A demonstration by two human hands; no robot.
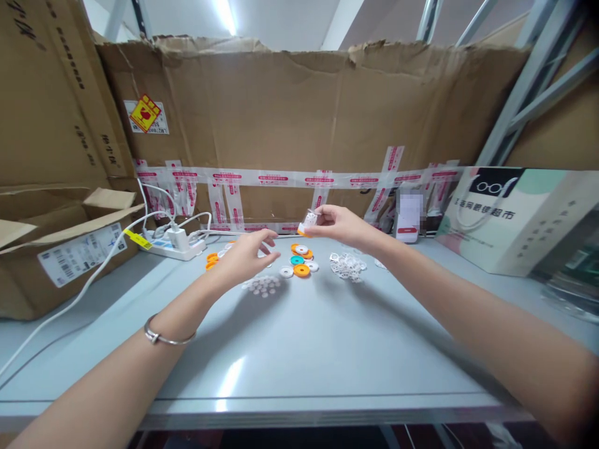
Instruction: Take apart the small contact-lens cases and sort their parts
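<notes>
My right hand (337, 225) is raised above the grey table (299, 337) and pinches a small white and orange part (307, 223) between thumb and fingertips. My left hand (247, 254) hovers with fingers loosely curled and apart, holding nothing, above a cluster of small white discs (262, 285). Between the hands lie orange, white and teal rings (300, 259). A pile of small white rings (347, 266) sits below my right wrist. More orange rings (212, 260) lie left of my left hand.
A white power strip (177, 244) with plugs and cables lies at the back left. Cardboard boxes (56, 249) stand on the left, and a taped cardboard wall (304, 125) runs along the back. A white printed box (510, 215) stands at the right.
</notes>
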